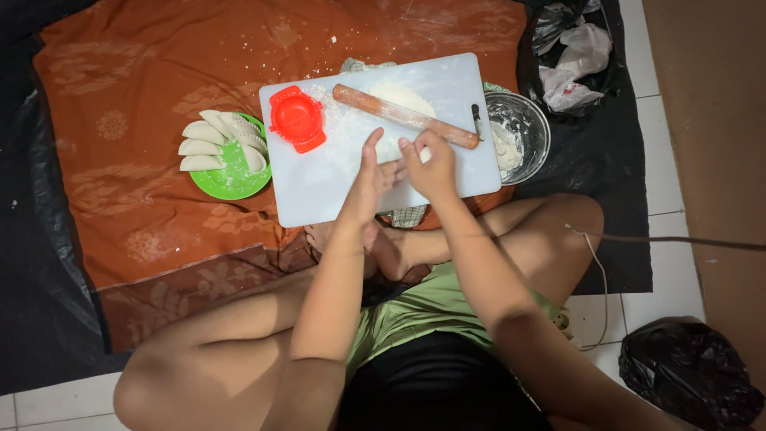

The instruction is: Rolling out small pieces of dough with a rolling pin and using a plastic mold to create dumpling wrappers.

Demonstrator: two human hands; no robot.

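Observation:
My left hand and my right hand meet over the near edge of a white cutting board, palms facing, pressing a small piece of pale dough between them; the dough is mostly hidden. On the board behind the hands lies a wooden rolling pin across a flat round of dough in loose flour. A red round dumpling press rests on the board's left part.
A green plate with several folded dumplings sits left of the board. A metal bowl with flour stands to the right. An orange cloth covers the floor. Black bags lie at the right. A cable runs past my knee.

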